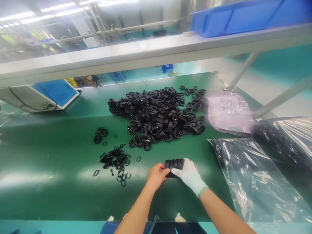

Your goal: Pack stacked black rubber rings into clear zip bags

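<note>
Close to the table's front edge, both hands grip a bundle of black coiled cable [175, 164], its ribbed loops side by side. My bare left hand [157, 175] pinches the bundle's left end between thumb and fingers. On the right end, my white-gloved right hand [188, 175] is closed, its thumb across the front. Beyond the hands lies a large heap of black coiled cable bundles [158, 113], many drawn in at the middle. Left of the hands, small black bands [117, 159] are scattered in a loose pile, with a single band [138, 159] nearer to me.
A few black coils [100, 134] lie apart at left. Clear plastic bags [255, 178] and a pinkish bag [229, 110] cover the table's right side. A blue-topped box [55, 92] stands back left. Across the back runs a raised shelf [146, 48] bearing a blue bin [243, 18].
</note>
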{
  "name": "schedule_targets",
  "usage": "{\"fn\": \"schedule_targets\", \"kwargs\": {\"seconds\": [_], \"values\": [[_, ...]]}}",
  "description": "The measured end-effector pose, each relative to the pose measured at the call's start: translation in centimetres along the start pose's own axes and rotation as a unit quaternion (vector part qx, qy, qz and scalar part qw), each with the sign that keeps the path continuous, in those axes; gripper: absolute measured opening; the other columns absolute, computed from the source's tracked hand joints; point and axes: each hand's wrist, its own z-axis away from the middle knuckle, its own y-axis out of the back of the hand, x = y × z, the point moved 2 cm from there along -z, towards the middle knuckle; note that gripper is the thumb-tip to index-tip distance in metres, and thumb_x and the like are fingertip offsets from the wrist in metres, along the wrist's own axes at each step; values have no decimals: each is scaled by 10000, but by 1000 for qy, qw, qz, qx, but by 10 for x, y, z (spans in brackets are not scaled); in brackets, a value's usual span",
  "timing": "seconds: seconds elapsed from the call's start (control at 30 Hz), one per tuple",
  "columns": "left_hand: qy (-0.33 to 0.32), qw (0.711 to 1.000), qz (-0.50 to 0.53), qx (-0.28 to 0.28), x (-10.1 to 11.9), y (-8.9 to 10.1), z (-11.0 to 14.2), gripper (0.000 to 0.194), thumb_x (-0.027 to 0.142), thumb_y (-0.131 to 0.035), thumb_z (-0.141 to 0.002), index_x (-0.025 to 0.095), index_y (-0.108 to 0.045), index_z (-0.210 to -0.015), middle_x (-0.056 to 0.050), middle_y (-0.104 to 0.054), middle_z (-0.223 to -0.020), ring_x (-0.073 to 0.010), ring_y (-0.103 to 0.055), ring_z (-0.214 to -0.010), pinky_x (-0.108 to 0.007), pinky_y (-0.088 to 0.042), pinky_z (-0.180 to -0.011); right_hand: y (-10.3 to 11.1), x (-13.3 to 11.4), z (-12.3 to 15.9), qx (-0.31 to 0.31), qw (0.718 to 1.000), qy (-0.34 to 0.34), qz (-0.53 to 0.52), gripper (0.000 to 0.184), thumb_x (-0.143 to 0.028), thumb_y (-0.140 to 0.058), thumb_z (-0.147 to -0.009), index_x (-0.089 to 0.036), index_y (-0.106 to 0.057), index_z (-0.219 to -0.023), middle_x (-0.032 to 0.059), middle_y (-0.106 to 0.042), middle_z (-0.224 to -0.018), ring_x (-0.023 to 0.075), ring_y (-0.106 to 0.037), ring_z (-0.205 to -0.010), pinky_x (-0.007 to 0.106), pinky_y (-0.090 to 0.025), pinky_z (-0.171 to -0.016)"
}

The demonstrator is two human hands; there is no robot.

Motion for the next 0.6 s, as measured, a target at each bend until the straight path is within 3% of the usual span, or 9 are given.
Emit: {"fn": "schedule_targets", "kwargs": {"seconds": [0.23, 0.47, 0.6], "values": [[11, 1000, 14, 7, 14, 5, -3, 196, 325, -614, -676, 168, -516, -739, 58, -504, -601, -42, -467, -466, -163, -337, -431, 3, 0, 3, 3, 1000, 14, 6, 583, -469, -611, -597, -152, -438, -1056, 132, -467, -1057, 255, -551, -944, 356, -439, -797], [37, 994, 9, -99, 21, 11, -13, 254, 373, -640, -625, 157, -515, -583, 60, -465, -452, -51, -419, -429, -167, -240, -397, 4, -1, 5, -1, 1000, 15, 0, 575, -479, -610, -594, -163, -444, -1044, 127, -465, -1058, 249, -550, -945, 349, -442, -785], [38, 992, -4, -122, 22, 9, -18, 296, 416, -634, -630, 156, -510, -560, 69, -446, -404, -34, -352, -371, -167, -203, -389, 3, 0, 4, 1, 1000, 13, -1, 577, -479, -614, -598, -162, -446, -1049, 124, -468, -1050, 245, -549, -936, 350, -439, -789]]}}
